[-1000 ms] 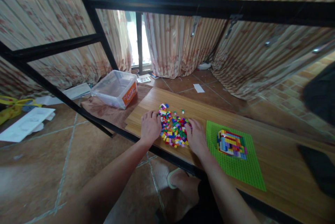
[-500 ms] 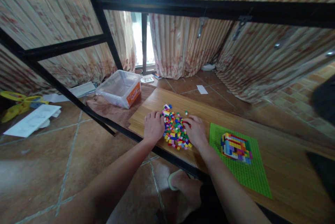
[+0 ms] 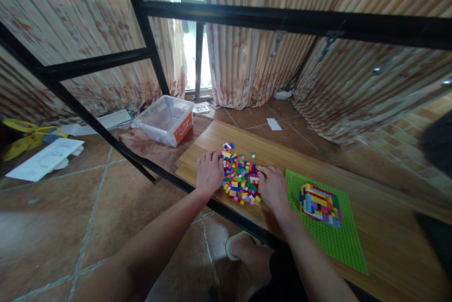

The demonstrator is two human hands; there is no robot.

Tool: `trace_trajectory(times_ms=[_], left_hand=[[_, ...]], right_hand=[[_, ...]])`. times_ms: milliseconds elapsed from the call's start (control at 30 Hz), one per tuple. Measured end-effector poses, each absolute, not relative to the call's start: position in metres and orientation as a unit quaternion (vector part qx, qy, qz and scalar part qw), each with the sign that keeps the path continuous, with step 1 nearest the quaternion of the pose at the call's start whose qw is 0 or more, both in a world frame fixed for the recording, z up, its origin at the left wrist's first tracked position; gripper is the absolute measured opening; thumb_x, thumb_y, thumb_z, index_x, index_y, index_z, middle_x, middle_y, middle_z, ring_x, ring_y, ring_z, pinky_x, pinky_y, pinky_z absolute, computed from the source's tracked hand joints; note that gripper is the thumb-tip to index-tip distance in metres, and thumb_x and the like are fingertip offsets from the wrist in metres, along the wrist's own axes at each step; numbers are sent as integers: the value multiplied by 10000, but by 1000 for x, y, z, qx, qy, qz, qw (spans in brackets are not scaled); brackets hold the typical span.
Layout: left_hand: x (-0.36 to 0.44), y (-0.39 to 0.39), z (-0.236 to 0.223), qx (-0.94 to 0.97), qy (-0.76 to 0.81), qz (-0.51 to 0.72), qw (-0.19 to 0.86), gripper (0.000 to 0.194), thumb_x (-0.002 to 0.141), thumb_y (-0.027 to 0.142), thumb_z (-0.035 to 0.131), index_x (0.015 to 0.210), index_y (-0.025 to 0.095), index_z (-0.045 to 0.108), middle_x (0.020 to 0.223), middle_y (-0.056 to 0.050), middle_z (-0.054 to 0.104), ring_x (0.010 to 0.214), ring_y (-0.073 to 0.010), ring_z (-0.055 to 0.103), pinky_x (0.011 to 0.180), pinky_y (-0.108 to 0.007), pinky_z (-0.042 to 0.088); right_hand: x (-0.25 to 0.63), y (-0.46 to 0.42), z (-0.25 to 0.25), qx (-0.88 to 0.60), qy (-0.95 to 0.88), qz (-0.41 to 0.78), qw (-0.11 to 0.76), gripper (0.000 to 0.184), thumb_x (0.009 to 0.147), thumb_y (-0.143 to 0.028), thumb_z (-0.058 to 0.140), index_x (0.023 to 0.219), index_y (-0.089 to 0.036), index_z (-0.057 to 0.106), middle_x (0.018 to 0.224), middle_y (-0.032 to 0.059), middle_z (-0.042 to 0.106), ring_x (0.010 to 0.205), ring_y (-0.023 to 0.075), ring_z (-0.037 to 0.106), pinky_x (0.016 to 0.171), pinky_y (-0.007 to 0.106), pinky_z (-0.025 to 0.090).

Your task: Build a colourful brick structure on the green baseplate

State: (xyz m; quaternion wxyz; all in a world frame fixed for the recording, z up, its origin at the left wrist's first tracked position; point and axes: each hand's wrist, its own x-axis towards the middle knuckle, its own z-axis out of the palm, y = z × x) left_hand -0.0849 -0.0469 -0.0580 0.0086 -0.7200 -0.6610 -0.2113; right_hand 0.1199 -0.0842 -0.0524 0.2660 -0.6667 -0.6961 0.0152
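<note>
A loose pile of small coloured toy bricks lies on the wooden bench top. At its left edge rests my left hand, fingers laid down against the outer bricks, holding nothing I can see. My right hand is at the pile's right edge with thumb and fingers drawn together; whatever may be between the fingertips is hidden. To its right lies a green baseplate, carrying a low multicoloured brick build with stepped walls.
A clear plastic box with an orange label stands on a brown cloth beyond the bench's left end. Black metal bars cross in front of and above the bench. A dark flat object lies at the right.
My right hand has drawn slightly right, away from the pile's middle, its fingers now closer together. My left hand stays at the pile's left edge. The whole view has shifted a little.
</note>
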Motion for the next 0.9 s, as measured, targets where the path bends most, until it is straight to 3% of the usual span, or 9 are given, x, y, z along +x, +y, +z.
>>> trace_trajectory(times_ms=[267,500,700,900], left_hand=[[-85,-48,-55,-715,-666,-212,-8,348,1019,342,358,1202,187,610,1266,-116,619,1177,-279,521,1016,-438,387],[-84,-48,-54,-712,-669,-211,-10,345,1018,332,362,1185,164,614,1268,-117,619,1176,-287,516,1019,-445,387],[-84,-48,-56,-713,-665,-222,-12,335,1020,333,361,1177,176,612,1256,-110,621,1161,-278,523,1010,-440,390],[-84,-48,-56,-712,-666,-223,-18,330,1023,338,355,1161,186,613,1234,-105,624,1151,-274,519,1007,-440,392]], right_hand=[[123,-82,-60,-642,-730,-22,233,334,947,-189,423,791,-200,719,803,93,669,799,230,544,816,352,396],[121,-82,-55,-633,-750,-39,190,310,970,-228,460,840,-195,739,835,91,678,816,229,540,808,345,394],[118,-78,-46,-640,-736,-12,220,281,967,-337,506,954,-225,763,915,76,710,857,233,580,815,348,418],[76,-32,-37,-624,-736,20,262,330,983,-269,425,992,-222,752,967,87,715,932,233,607,866,342,431]])
